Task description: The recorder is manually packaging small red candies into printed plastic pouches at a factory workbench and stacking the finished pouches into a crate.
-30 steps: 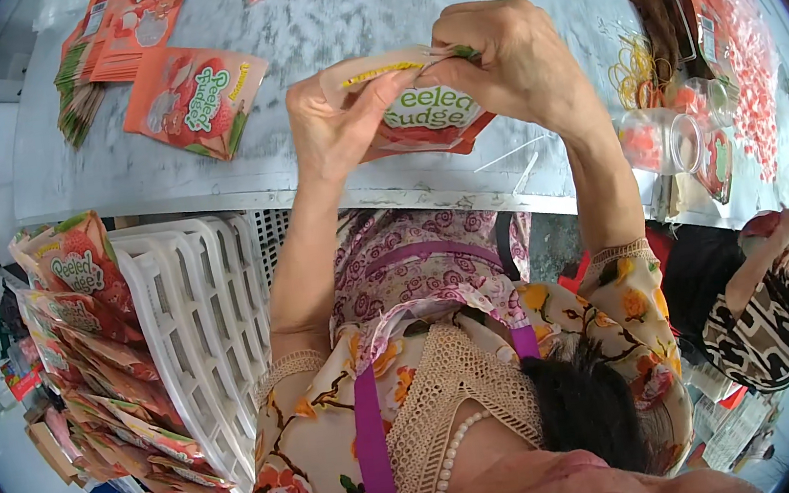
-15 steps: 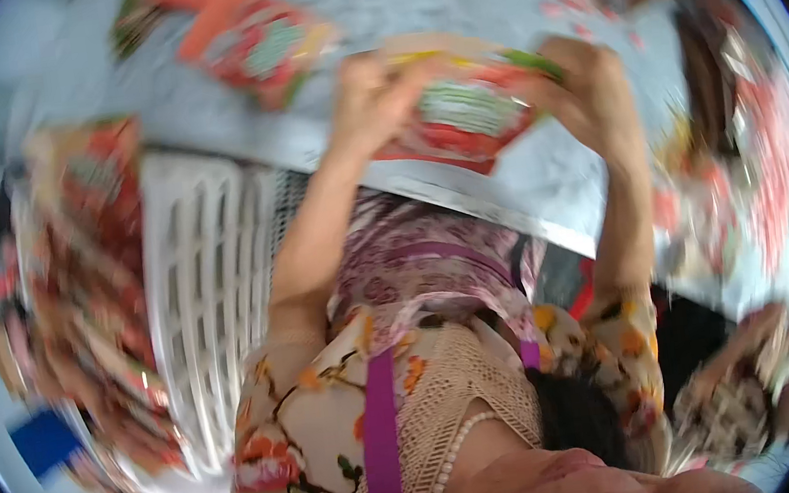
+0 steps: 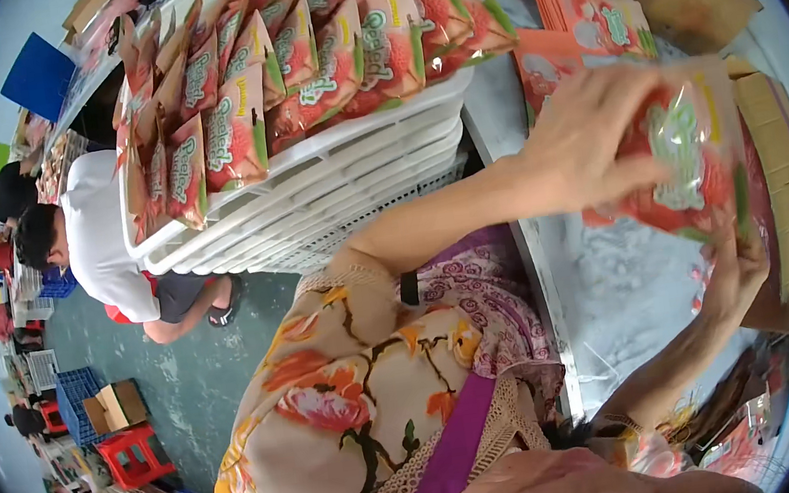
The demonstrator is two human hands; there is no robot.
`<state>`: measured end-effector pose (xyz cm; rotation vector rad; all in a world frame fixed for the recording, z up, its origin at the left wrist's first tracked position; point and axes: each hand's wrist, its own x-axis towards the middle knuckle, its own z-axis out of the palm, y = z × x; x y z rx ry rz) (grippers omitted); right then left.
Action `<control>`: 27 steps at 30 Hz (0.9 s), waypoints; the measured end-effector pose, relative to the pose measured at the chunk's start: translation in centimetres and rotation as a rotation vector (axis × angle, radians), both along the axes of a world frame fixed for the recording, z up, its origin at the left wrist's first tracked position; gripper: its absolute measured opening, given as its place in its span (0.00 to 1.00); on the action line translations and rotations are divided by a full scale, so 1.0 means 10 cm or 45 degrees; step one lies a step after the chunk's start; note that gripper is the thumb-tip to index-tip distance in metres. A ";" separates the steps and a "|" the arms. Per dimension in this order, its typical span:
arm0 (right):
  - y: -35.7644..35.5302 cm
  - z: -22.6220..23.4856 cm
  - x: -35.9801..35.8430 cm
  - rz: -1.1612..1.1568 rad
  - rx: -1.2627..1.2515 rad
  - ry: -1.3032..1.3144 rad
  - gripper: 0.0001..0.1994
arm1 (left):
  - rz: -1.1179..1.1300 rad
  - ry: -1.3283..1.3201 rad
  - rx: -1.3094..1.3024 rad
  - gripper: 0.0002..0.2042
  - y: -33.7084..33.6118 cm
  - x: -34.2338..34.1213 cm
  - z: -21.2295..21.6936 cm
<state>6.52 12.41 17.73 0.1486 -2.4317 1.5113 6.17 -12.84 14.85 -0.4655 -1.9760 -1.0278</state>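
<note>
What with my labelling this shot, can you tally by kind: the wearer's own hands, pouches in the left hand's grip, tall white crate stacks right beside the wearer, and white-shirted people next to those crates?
Hands: 2 (left hand, right hand)
Held pouch: 1
White crate stack: 1
White-shirted person: 1
Total: 5

- Bright, cool, fairly even indoor light, with soft shadows.
- Motion blur smears the left hand (image 3: 588, 139) and softens the held pouch (image 3: 688, 151).
- White glare streaks the pouch's glossy front.
- Packed pouches (image 3: 232, 128) look sharper.
- Fisheye distortion bends shapes near the rim; corners are black.
</note>
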 end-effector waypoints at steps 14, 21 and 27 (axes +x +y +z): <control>-1.57 0.81 -1.27 0.470 -0.474 0.402 0.19 | 0.403 -0.739 -1.415 0.23 -3.73 -1.62 0.99; -2.18 0.57 -2.15 0.478 -0.604 0.356 0.12 | 0.079 -1.284 -1.589 0.40 -3.06 -2.42 0.93; -2.72 0.16 -2.67 0.677 -0.943 0.196 0.17 | -0.173 -1.790 -1.644 0.08 -3.10 -2.46 0.98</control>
